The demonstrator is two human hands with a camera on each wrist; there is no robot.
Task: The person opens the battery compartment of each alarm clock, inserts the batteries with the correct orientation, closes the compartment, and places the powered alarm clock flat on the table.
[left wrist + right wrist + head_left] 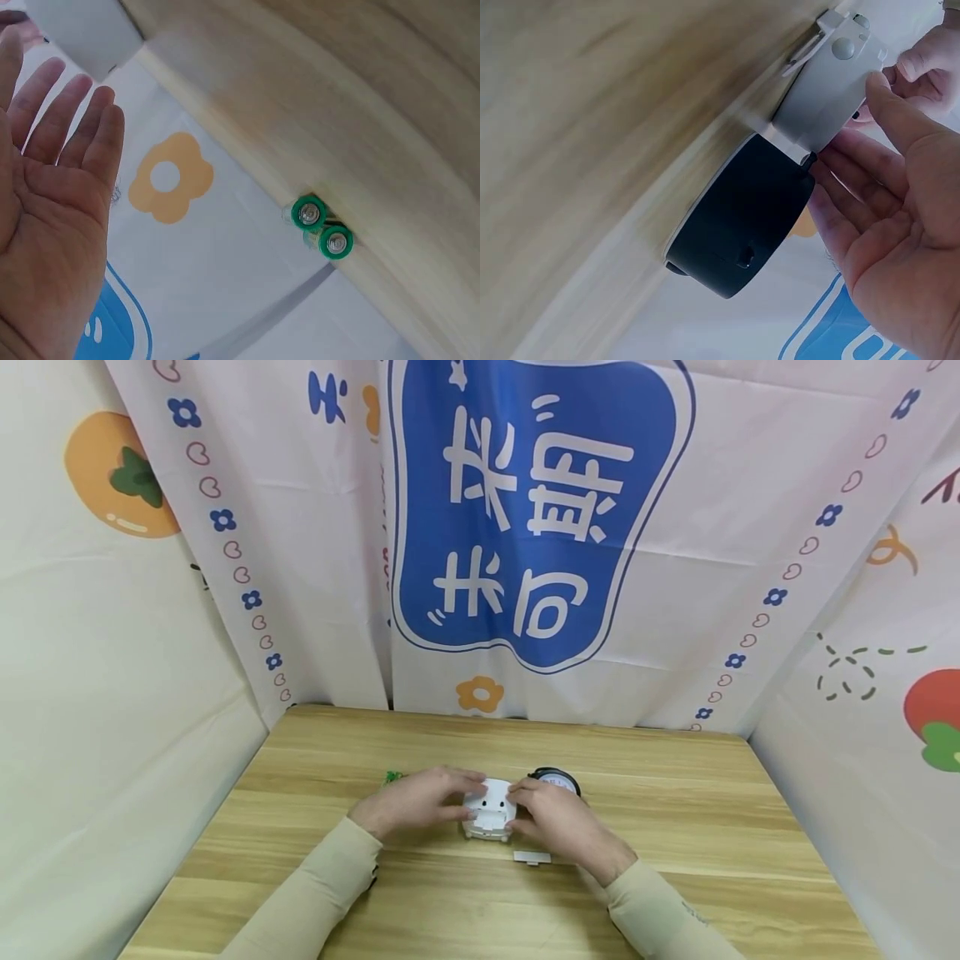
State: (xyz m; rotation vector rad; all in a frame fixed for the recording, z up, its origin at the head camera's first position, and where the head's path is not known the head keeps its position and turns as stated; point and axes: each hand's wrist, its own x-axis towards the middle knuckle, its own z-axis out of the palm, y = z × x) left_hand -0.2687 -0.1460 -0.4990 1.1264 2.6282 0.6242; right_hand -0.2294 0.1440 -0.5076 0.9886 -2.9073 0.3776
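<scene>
A white boxy device [489,793] with rounded corners, two dark spots and an open recess sits on the table between both hands. My left hand [426,799] holds its left side, fingertips on the upper part and thumb lower down. In the left wrist view the fingers of the left hand [64,165] reach to the white casing. My right hand [558,820] holds the right side; in the right wrist view its thumb lies against the white casing [829,90]. A small white cover with a tab [532,857] lies in front of the device.
Two green-ended batteries [322,227] lie side by side on the table, left of the left hand. A round, black-sided thing with a pale face [558,779] stands behind the right hand. Printed cloth [480,693] hangs along the table's back edge.
</scene>
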